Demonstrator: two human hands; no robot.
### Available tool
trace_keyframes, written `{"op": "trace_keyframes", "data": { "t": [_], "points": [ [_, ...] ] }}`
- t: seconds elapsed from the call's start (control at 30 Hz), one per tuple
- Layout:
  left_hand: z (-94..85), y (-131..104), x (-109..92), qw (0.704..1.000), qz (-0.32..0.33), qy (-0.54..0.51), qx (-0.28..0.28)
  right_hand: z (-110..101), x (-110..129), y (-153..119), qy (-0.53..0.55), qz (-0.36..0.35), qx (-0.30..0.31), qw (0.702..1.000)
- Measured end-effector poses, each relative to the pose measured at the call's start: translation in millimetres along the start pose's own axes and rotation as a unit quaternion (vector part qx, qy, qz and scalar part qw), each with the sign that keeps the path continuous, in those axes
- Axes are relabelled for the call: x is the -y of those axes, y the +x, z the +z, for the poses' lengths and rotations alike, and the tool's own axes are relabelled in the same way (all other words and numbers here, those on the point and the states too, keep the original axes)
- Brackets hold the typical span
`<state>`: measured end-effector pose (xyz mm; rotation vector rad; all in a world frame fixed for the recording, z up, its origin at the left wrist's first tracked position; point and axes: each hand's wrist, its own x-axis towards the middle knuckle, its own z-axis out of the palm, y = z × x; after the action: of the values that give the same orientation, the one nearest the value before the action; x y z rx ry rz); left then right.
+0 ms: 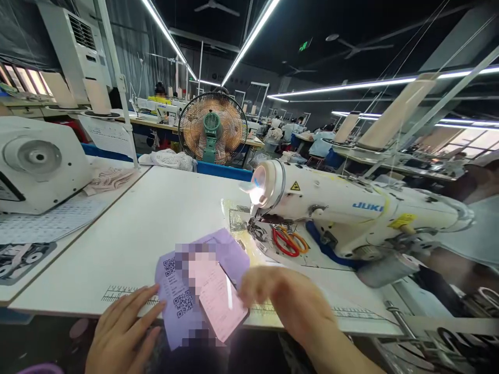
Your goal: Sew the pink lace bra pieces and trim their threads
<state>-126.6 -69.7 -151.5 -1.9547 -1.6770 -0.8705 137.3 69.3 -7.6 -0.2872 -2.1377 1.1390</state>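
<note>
A purple paper sheet [173,304] printed with QR codes lies at the front edge of the white table, part of it blurred out. On top of it rests a smartphone [224,304] with a pinkish screen showing rows of text and a bright reflection. My left hand [127,330] is at the sheet's left edge, fingers stretched out and apart, fingertips touching or very near the paper. Just right of the phone is my right hand [292,301], its fingers bent and smeared by motion. Whether it touches the phone cannot be made out.
A white JUKI sewing machine [331,195] stands at the right, with red-handled scissors [286,241] and orange-handled ones [302,241] by its bed. Another machine [41,163] and printed sheets [50,218] are at the left. A large fan [212,127] stands behind the table [128,234].
</note>
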Motion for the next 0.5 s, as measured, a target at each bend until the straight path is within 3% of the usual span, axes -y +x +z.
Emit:
{"op": "trace_keyframes", "data": {
  "t": [0.07,0.13,0.23,0.5],
  "points": [
    [-0.2,0,1,1.000,0.000,0.001,0.002,9,-23,14,-0.088,0.009,0.020,0.996],
    [-1.0,1,0,1.000,-0.009,0.000,0.008,19,-44,26,-0.188,0.012,0.078,0.979],
    [-2.5,2,-4,1.000,-0.012,-0.001,0.008,30,-65,37,-0.249,0.003,0.155,0.956],
    [-3.6,4,-2,1.000,0.007,0.001,-0.006,37,-76,52,-0.302,0.064,0.201,0.930]
  ]
}}
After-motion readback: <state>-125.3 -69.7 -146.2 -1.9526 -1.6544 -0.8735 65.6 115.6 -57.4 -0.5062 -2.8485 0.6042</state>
